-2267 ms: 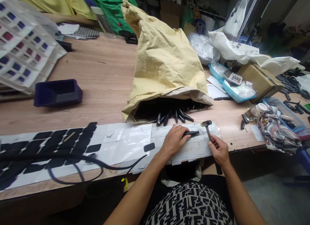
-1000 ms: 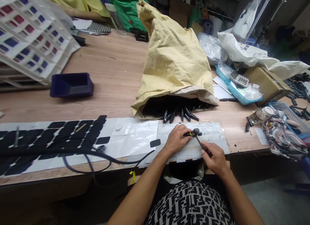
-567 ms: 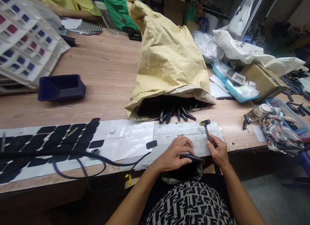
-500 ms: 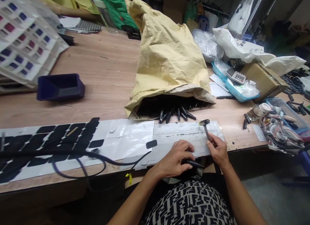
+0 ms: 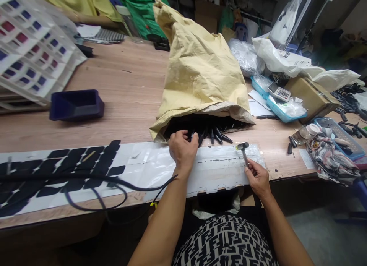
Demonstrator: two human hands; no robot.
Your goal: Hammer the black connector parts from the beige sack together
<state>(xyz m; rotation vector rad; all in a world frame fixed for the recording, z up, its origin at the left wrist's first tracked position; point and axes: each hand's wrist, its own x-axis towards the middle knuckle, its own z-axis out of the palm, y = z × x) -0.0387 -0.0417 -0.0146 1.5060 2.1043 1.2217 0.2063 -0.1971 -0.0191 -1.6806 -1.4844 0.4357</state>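
Observation:
At the mouth of a yellow sack (image 5: 203, 75), my left hand (image 5: 183, 149) reaches in with curled fingers. Its thumb and forefinger are around one of the black tapered tubes (image 5: 192, 135); the other fingertips are partly hidden in the sack's shadow. Several more black tapered tubes (image 5: 219, 135) stick out of the sack to the right of that hand. My right hand (image 5: 258, 179) grips the handle of a small hammer (image 5: 242, 146), its dark head raised over a white sheet-covered strip (image 5: 220, 170) at the table's front edge.
Black rounded pads (image 5: 73, 163) lie on the white sheet at left, crossed by a black cable (image 5: 129, 185). A dark blue tray (image 5: 77, 105) and a white crate (image 5: 37, 52) stand behind. Right are blue baskets (image 5: 289, 112), a calculator (image 5: 279, 92) and a jar (image 5: 308, 133).
My left hand has moved from the table's front edge up to the sack's mouth. The black tube it had is out of sight. My right hand still holds the hammer in nearly the same place.

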